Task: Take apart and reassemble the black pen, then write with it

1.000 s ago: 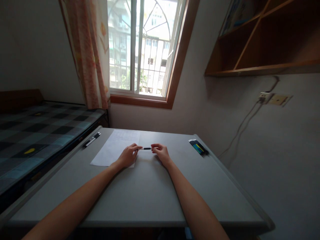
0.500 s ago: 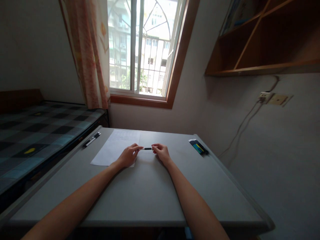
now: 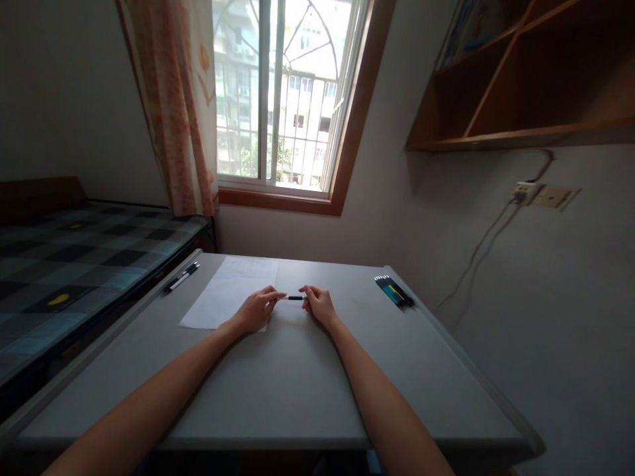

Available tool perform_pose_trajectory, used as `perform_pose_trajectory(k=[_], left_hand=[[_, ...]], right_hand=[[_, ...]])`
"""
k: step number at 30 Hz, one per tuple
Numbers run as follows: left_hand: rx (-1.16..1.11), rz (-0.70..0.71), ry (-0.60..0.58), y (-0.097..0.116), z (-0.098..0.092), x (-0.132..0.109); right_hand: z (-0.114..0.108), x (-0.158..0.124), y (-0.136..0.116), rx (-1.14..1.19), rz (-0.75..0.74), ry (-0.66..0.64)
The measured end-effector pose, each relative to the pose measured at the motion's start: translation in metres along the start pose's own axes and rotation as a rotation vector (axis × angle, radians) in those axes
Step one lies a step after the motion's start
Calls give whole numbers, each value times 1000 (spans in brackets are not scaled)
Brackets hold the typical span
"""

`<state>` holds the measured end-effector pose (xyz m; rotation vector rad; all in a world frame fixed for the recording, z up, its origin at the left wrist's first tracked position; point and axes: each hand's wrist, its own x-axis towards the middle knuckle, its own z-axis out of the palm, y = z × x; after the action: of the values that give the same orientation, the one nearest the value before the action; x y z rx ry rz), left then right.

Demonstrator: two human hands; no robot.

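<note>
Between my two hands, a black-and-white pen [image 3: 296,298] lies level, just above the table. My left hand [image 3: 256,309] pinches its white end between thumb and fingers. At the other end is my right hand [image 3: 320,305], its fingers around the pen's tip; the index finger is lifted a little, and the very tip is hidden. Under my left hand rests a sheet of white paper [image 3: 218,297] with faint print near its top.
Two or so pens [image 3: 182,277] lie at the table's left edge. Several dark pens with blue and yellow marks [image 3: 394,292] sit side by side at the right edge. The grey table [image 3: 278,396] stands below a window, beside a bed [image 3: 99,244]. Wooden shelves [image 3: 516,135] hang at upper right.
The pen has shifted slightly to the right and down. My right hand's fingers have loosened and spread a little at its tip; my left hand keeps its pinch.
</note>
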<state>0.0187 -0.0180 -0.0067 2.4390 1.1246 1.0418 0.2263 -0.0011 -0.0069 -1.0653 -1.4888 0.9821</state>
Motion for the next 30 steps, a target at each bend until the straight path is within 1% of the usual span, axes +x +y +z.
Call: perform_pose_trajectory(k=[4,9,14,20,25,30], left_hand=[[15,-43,41,-4,1,1],[14,-75,88,-11,2,2],[13,-49,89,-11,3,2],[-10,-16,60,-9,3,2],[-18,-30,76,-11,3,2],[-24,-55,99,-11,2,2]], right_hand=[[0,2,1,48,7,36],[-1,2,-2,19,-28,11],[-1,2,0,-27,-45,28],[-3,0,1,-119,-81,5],[-2,0,-1,-30,-57,23],[-1,1,-2,1,-68,-3]])
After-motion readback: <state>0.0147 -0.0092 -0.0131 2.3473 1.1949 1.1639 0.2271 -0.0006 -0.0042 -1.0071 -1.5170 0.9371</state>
